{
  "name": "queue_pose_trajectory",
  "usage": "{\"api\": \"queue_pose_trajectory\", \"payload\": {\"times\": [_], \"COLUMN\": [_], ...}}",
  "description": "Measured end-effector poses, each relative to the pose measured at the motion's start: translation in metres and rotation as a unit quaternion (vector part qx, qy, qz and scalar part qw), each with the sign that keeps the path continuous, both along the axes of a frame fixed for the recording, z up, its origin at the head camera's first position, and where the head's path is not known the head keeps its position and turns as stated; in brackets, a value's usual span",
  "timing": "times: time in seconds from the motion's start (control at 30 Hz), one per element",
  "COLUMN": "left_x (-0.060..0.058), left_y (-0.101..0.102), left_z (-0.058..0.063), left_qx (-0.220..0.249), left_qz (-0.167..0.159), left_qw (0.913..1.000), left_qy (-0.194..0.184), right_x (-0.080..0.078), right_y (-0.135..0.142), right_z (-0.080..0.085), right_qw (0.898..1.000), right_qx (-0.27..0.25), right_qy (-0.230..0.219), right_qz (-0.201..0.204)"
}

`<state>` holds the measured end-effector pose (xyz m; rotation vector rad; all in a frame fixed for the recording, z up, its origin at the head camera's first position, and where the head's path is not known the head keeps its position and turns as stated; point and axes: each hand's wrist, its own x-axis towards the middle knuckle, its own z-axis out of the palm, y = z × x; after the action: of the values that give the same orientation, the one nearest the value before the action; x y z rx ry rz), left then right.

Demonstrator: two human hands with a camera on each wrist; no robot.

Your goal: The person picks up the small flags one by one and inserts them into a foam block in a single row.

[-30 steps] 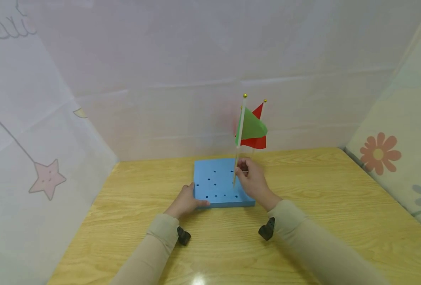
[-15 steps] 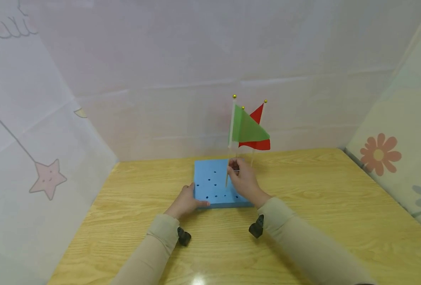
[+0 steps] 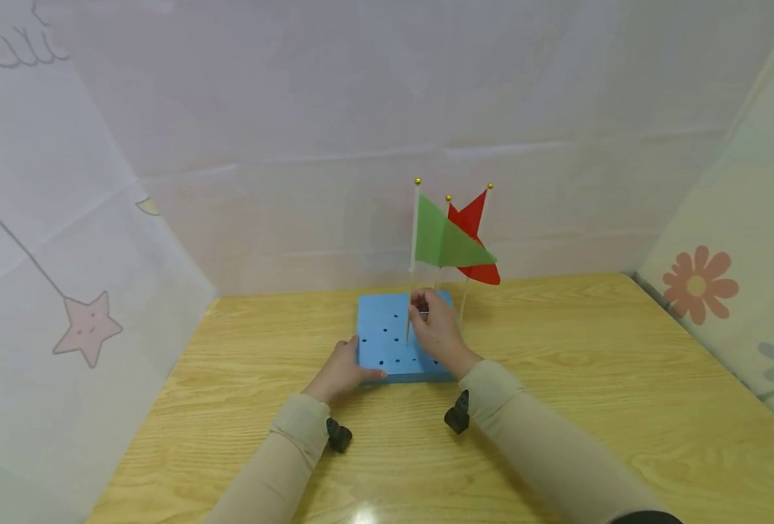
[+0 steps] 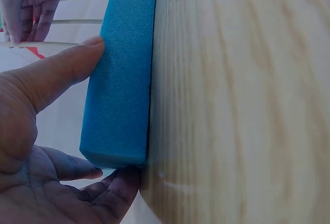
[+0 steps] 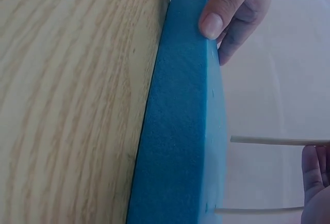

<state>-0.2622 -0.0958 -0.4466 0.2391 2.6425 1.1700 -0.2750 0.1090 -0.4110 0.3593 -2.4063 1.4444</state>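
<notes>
A light-blue foam board (image 3: pixel 374 313) with several small holes lies on the table. My left hand (image 3: pixel 340 370) grips its near left corner, the thumb along the front side and the fingers against the left side. My right hand (image 3: pixel 441 327) pinches the wooden stick of a green flag (image 3: pixel 429 233) over the board's middle. In the right wrist view, the lower end of that stick (image 5: pixel 268 141) is a short way off the board's top face. Behind it, two red flags (image 3: pixel 472 218) with gold ball tips stand at the board's right side, their lower sticks partly hidden by my right hand.
The wooden table (image 3: pixel 230 407) extends around the board. A pale cloth backdrop (image 3: pixel 334 211) rises behind it, and printed cloths with a star (image 3: pixel 88 329) and flowers (image 3: pixel 697 285) hang at the sides.
My right hand has carried the green flag leftward over the board, from near the right-hand holes to the middle, and the stick has become more upright. The left hand and board have stayed put.
</notes>
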Motion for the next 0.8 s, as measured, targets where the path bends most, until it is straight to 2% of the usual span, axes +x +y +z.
{"api": "queue_pose_trajectory", "payload": {"times": [0.6, 0.8], "left_x": [-0.003, -0.004], "left_y": [0.0, 0.001], "left_z": [-0.002, -0.004], "left_qx": [-0.002, -0.003], "left_qz": [0.001, 0.005], "left_qw": [1.0, 1.0], "left_qy": [-0.002, 0.0], "right_x": [-0.011, -0.011], "right_y": [-0.009, -0.01], "right_z": [-0.008, -0.011], "right_qw": [1.0, 1.0], "right_qx": [-0.016, -0.015], "right_qy": [-0.016, 0.002], "right_qz": [-0.007, -0.01]}}
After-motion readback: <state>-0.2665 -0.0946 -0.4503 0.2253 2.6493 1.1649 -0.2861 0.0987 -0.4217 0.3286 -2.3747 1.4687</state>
